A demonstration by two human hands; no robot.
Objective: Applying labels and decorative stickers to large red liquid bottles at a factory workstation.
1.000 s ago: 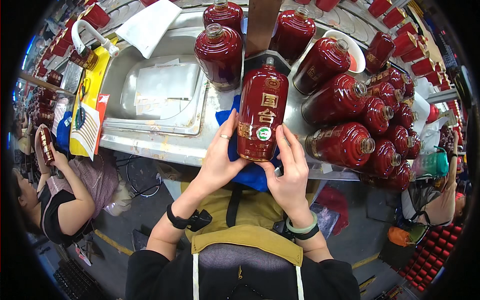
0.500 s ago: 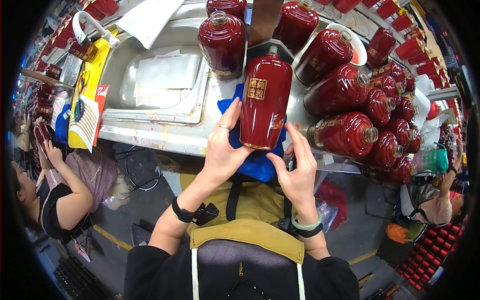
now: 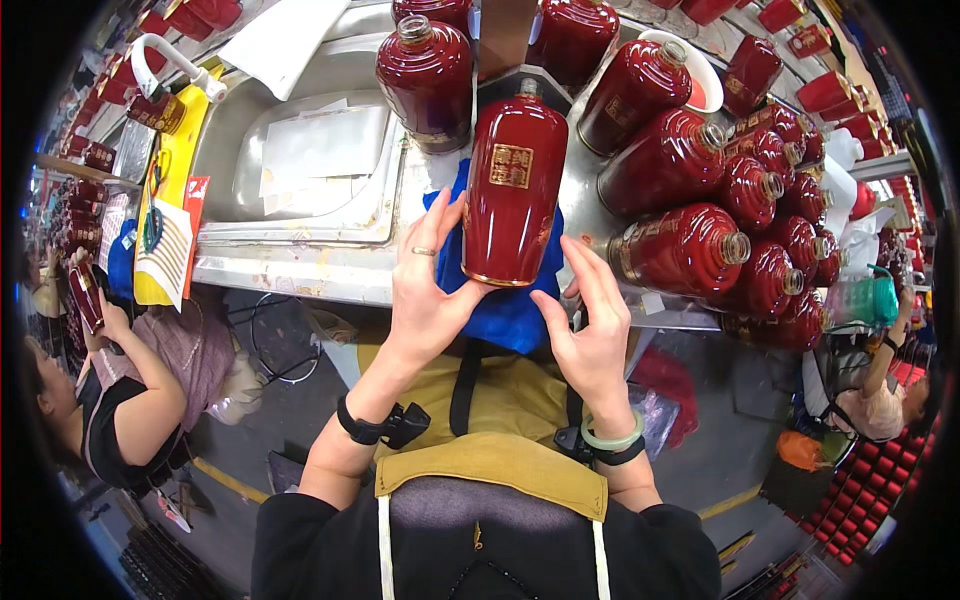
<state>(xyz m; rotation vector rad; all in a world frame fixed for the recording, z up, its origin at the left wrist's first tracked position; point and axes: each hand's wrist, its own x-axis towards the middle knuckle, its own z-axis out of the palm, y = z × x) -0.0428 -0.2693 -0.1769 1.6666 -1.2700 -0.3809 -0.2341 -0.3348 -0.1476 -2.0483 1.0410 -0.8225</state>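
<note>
A glossy dark-red glass bottle (image 3: pixel 515 215) with a square gold label facing up rests on a blue cloth (image 3: pixel 505 325), its neck pointing away from me. The neck end lies at a dark angular support (image 3: pixel 555 88). My left hand (image 3: pixel 430 280), a ring on one finger, cups the bottle's lower left corner, the thumb along the base and fingers up the side. My right hand (image 3: pixel 592 325) is beside the lower right side, thumb and fingers spread, with a gap to the glass. Part of the label sits in plain view between the hands.
Several red bottles (image 3: pixel 685 250) crowd the right of the metal counter, and another bottle (image 3: pixel 425 85) stands left of a brown post. At left are a steel sink (image 3: pixel 215 175) holding papers and a white tap (image 3: pixel 180 60). Co-workers (image 3: pixel 130 400) are on both sides.
The bottle has turned, so its gold label now faces up at the middle. Bottle and left hand appear slightly further left, and the right hand stands a little further from the bottle.
</note>
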